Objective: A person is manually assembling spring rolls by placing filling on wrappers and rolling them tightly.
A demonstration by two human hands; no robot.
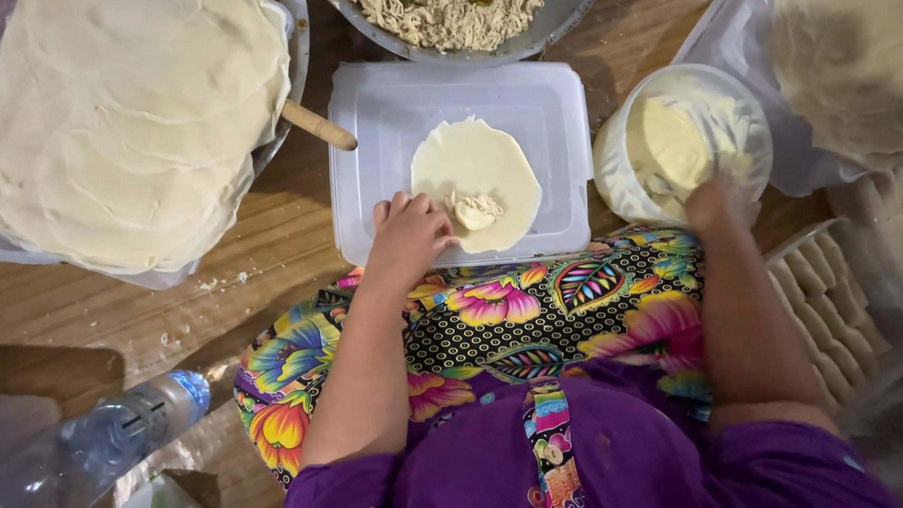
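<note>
A round pale dough wrapper [479,168] lies flat on a white plastic lid [387,116], with a small dab of creamy filling [476,212] near its front edge. My left hand [409,237] rests with bent fingers on the wrapper's near left edge, right beside the dab. My right hand [718,203] is blurred at the near rim of a clear plastic tub [752,123] of pale creamy paste, and its fingertips are hidden at the tub.
A big stack of wrappers [127,125] fills a tray at the back left, with a wooden handle [317,125] sticking out. A metal bowl of shredded filling [453,14] stands behind the lid. Bagged wrappers [855,60] and a tray of rolled pieces [833,291] are right. A water bottle [108,436] lies near left.
</note>
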